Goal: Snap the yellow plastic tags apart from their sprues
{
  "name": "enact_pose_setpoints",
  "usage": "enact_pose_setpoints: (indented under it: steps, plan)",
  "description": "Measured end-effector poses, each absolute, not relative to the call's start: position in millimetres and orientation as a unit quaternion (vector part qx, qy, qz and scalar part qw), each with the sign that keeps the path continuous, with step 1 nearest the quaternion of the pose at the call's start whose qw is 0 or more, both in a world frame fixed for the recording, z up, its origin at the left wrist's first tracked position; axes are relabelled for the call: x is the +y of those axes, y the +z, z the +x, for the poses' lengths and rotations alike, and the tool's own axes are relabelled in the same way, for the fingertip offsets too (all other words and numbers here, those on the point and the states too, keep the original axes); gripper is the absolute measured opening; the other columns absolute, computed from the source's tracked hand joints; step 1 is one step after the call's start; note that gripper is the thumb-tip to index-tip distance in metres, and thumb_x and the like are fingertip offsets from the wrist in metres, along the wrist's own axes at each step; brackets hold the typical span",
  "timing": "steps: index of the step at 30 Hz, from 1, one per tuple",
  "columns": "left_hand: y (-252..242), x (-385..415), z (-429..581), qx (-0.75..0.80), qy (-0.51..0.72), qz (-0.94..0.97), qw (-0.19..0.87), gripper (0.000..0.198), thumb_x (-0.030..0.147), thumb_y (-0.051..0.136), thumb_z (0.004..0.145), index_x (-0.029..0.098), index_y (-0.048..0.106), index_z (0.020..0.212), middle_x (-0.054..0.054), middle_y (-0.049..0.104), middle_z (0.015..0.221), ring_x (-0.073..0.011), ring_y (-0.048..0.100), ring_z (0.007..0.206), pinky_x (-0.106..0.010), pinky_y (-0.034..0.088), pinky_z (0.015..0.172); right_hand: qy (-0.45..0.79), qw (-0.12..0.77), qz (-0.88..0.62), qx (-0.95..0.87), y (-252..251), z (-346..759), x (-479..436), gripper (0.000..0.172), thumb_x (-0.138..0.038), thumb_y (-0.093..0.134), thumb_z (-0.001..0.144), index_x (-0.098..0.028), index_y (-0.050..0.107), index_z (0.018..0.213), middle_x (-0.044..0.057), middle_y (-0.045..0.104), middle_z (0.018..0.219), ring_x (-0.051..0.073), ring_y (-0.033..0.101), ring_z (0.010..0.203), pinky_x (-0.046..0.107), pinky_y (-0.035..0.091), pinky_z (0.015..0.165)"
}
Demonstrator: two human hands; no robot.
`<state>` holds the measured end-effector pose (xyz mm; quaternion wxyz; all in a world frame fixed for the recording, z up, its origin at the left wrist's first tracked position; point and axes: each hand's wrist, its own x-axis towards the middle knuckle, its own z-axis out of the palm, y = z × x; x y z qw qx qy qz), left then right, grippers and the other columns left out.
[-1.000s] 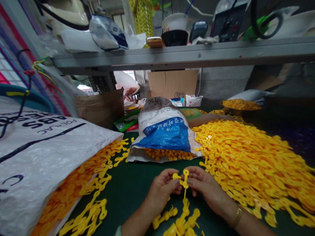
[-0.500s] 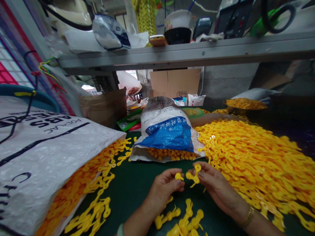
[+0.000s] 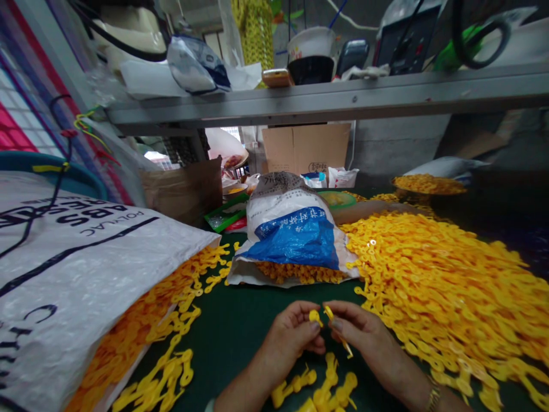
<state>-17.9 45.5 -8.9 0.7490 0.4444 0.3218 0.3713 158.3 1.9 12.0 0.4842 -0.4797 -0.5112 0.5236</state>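
Observation:
My left hand (image 3: 291, 335) pinches a small round yellow plastic piece (image 3: 315, 317) between thumb and fingers. Close beside it, my right hand (image 3: 366, 337) is closed on a thin yellow plastic part (image 3: 329, 312), seen nearly edge-on, with a narrow end poking out below the fingers. A small gap shows between the two pieces. Under my hands, on the dark green tabletop (image 3: 231, 337), lie several joined yellow pieces (image 3: 328, 383). To the right spreads a large heap of flat yellow parts with ringed ends (image 3: 446, 286).
A white-and-blue sack (image 3: 295, 240) with yellow parts at its mouth stands ahead. At left, a big white sack (image 3: 107, 246) spills more yellow parts (image 3: 171, 366). A grey shelf beam (image 3: 326, 103) crosses above, carrying a phone (image 3: 278, 78) and bowls. Behind stands a cardboard box (image 3: 306, 146).
My right hand has come down and left, closer to my left hand. The yellow part in it has turned from face-on to nearly edge-on.

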Motion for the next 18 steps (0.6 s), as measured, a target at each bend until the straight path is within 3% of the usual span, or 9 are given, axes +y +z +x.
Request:
enact_pose_setpoints:
  steps: [18]
  plan:
    - [-7.6,44.4,-17.3,0.351,0.349,0.452,0.742,0.037,0.029,0.076,0.069,0.010,0.062,0.098,-0.003,0.069,0.073,-0.0078,0.061,0.050,-0.022,0.053,0.053,0.472,0.466,-0.470,-0.583,-1.3,156.1,6.9,0.020,-0.027,0.062,0.085,-0.027,0.072,0.102,-0.001,0.069,0.092,0.018,0.064,0.087,0.026,0.048,0.077]
